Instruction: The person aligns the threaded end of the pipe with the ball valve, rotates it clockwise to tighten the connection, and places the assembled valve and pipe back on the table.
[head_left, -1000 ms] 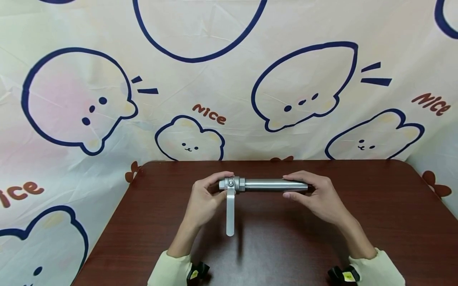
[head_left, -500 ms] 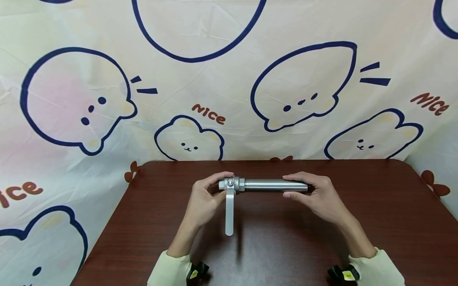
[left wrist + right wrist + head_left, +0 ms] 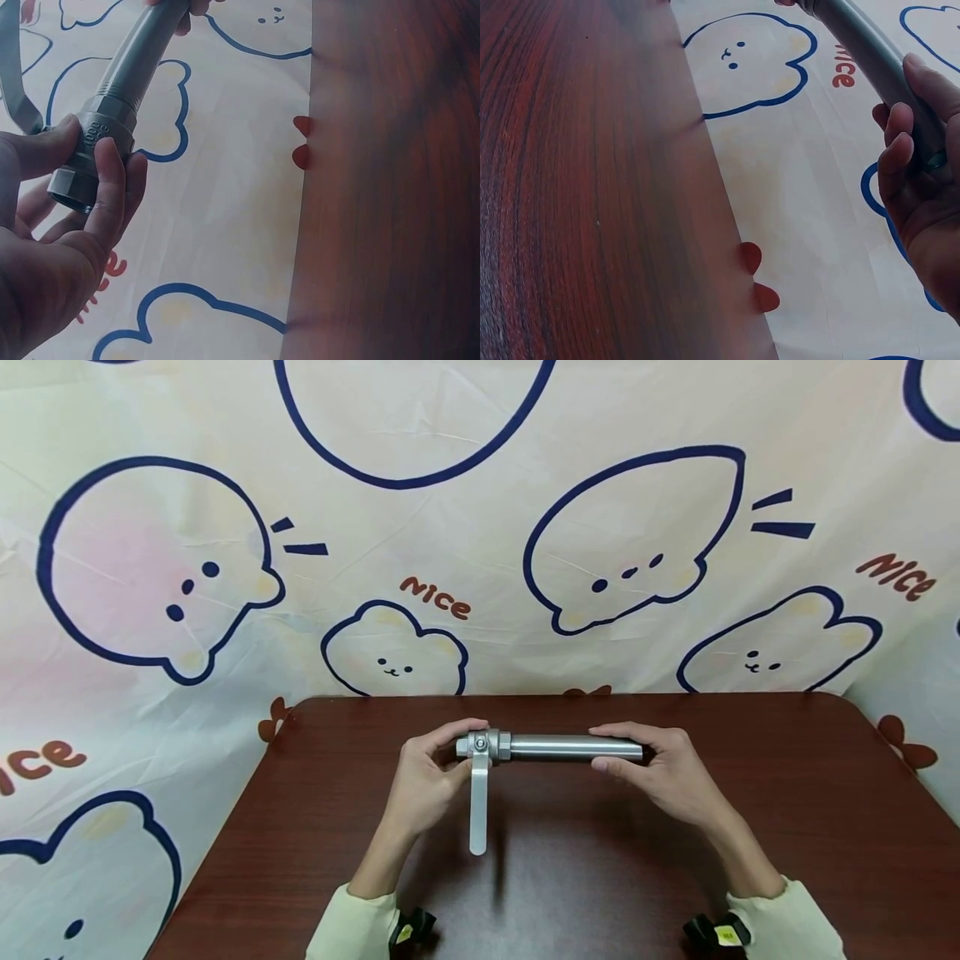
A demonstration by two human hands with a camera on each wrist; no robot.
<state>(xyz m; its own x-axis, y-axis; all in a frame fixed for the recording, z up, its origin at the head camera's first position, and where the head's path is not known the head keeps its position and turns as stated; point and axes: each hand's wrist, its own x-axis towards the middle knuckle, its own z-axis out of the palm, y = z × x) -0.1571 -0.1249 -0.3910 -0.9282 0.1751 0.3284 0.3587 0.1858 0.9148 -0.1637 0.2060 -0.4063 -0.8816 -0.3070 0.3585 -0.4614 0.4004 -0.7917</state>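
Note:
A metal ball valve (image 3: pixel 481 744) with a long flat lever handle (image 3: pixel 478 810) is joined to a straight steel pipe (image 3: pixel 555 747), and both are held level above the table. My left hand (image 3: pixel 423 783) grips the valve body between thumb and fingers; the left wrist view shows raised lettering on the valve (image 3: pixel 94 135) and an open hex end. At the other end, my right hand (image 3: pixel 678 777) holds the pipe with the thumb in front and the fingers behind. In the right wrist view the fingers (image 3: pixel 900 142) curl round the pipe (image 3: pixel 870 56). The lever points toward me.
Beneath the hands lies a dark brown wooden table (image 3: pixel 570 877). A pale cloth (image 3: pixel 495 527) printed with blue cartoon outlines hangs behind its far edge. Black straps with yellow labels sit at both wrists, below light sleeves (image 3: pixel 352 927).
Everything in the head view has shifted very slightly to the left, backdrop included. Both hands keep the same hold on the valve and pipe.

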